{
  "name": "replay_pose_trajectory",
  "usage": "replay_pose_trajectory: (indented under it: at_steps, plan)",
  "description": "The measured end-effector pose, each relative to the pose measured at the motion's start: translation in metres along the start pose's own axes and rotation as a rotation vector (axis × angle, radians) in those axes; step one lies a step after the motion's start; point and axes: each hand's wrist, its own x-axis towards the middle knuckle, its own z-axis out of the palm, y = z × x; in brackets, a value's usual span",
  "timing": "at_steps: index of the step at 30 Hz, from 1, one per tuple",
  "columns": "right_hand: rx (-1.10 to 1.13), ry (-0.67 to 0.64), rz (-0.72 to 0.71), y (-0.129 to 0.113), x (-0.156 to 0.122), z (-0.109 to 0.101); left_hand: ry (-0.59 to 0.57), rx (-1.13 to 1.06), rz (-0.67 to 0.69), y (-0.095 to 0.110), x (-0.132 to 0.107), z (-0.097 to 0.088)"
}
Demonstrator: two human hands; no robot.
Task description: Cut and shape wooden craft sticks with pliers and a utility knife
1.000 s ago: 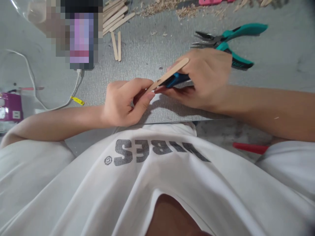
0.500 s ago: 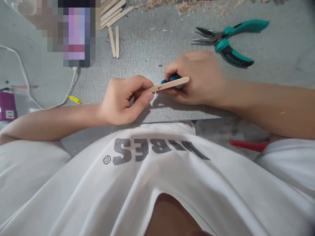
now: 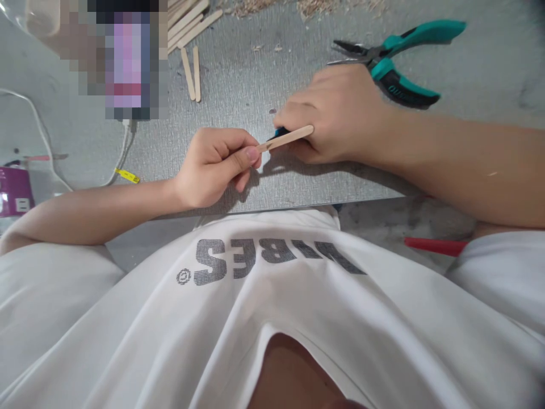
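Observation:
My left hand (image 3: 219,165) pinches one end of a flat wooden craft stick (image 3: 293,136) between thumb and fingers. The stick slants up to the right, and a small notch shows close to my thumb. Curled around a blue and black tool (image 3: 281,132), my right hand (image 3: 330,116) is just beyond the stick, whose far rounded end overlaps it in view. Most of that tool is hidden in the fist, so its kind is unclear. Green-handled needle-nose pliers (image 3: 383,57) lie with their jaws apart behind my right hand.
Two short sticks (image 3: 196,74) lie near a pile of craft sticks (image 3: 187,23). Wood shavings (image 3: 315,7) are scattered at the back. A white cable (image 3: 36,113) with a yellow tag runs from a blurred device. A purple object (image 3: 15,190) sits at far left.
My right hand has shifted slightly up and left, covering more of the blue tool. The left thumb now lies on top of the stick, and its other fingers have moved.

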Motion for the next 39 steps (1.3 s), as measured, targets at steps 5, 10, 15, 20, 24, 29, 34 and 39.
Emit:
replay_pose_trajectory:
  at_steps: [5, 10, 15, 20, 24, 29, 34, 39]
  plan:
    - [0.015, -0.068, 0.081, 0.005, 0.000, -0.005, 0.039, 0.087, 0.060, 0.006, -0.006, -0.001]
    - [0.025, -0.034, 0.280, 0.021, -0.001, -0.008, 0.090, 0.521, 0.518, 0.011, -0.016, -0.010]
    - [0.157, 0.077, 0.305, 0.012, 0.002, -0.006, 0.032, 0.697, 0.528, -0.031, 0.011, -0.027]
    - [0.289, 0.128, 0.270, 0.008, -0.001, -0.003, 0.047, 0.786, 0.449, -0.041, 0.021, -0.030]
    - [0.290, 0.113, 0.210, 0.008, -0.005, -0.007, 0.007, 0.880, 0.340, -0.032, 0.017, -0.030]
    - [0.233, -0.059, 0.310, 0.004, -0.011, -0.019, -0.009, 0.858, 0.326, -0.032, 0.019, -0.032]
    - [0.160, -0.205, 0.308, 0.005, -0.016, -0.028, -0.040, 0.910, 0.353, -0.030, 0.018, -0.030]
    - [0.014, -0.269, 0.184, -0.004, -0.021, -0.033, -0.091, 1.035, 0.400, -0.031, 0.016, -0.030]
